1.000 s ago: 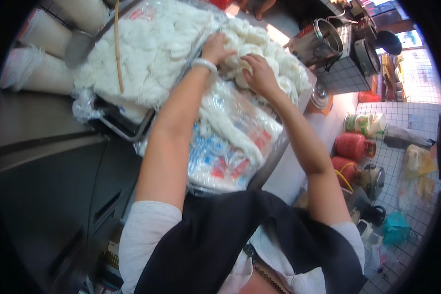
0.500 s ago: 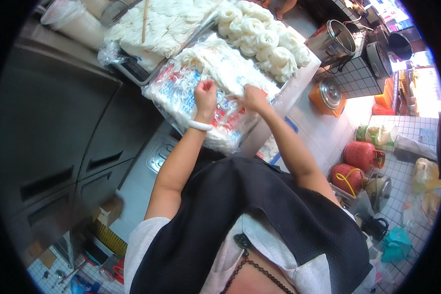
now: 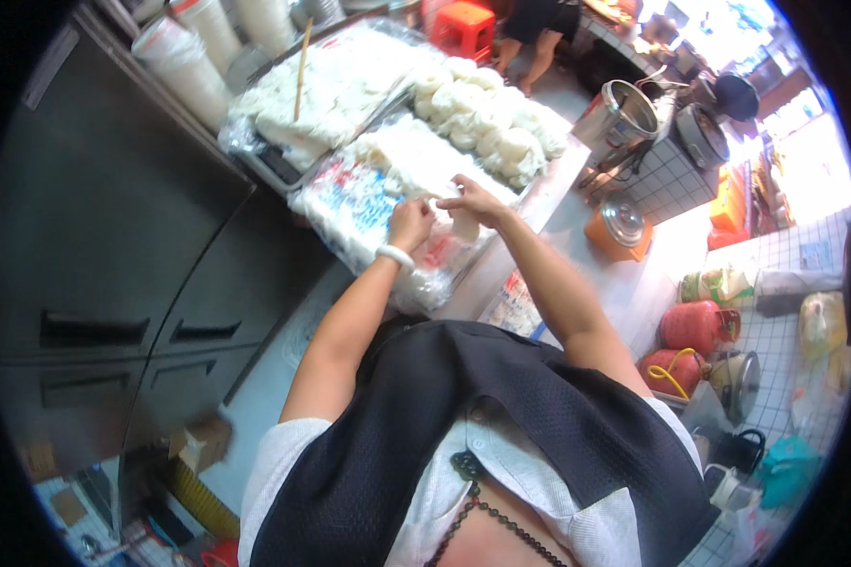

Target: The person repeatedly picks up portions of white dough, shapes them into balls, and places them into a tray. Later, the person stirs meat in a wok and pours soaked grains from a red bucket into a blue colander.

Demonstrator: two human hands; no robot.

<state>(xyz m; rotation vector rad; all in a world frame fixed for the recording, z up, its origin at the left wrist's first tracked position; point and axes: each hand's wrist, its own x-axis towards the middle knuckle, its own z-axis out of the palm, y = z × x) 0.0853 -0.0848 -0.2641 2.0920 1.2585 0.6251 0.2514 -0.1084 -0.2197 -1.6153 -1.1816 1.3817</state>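
Over a plastic-covered tray (image 3: 345, 198), my two hands are close together. My left hand (image 3: 412, 225), a white bangle at its wrist, is closed, its fingertips pinched by a pale strand. My right hand (image 3: 477, 204) is bent around a small bundle of white noodles (image 3: 465, 227), which hangs below its palm; its index finger sticks out. Just beyond the hands lies a heap of loose white noodles (image 3: 411, 151). Several coiled noodle nests (image 3: 482, 118) stand in rows farther back. On the left, another tray of noodles (image 3: 350, 71) has a wooden stick (image 3: 303, 71) on it.
A dark metal cabinet (image 3: 113, 217) flanks the left. Tall white tubs (image 3: 184, 71) and a red stool (image 3: 463, 28) are at the back, near another person's legs (image 3: 536, 52). At right are a steel pot (image 3: 619, 113), an orange container (image 3: 620, 227) and red gas cylinders (image 3: 695, 326).
My hands have come closer together, and a noodle bundle now hangs from the right one. The view has shifted, bringing the red stool and more of the other person into sight.
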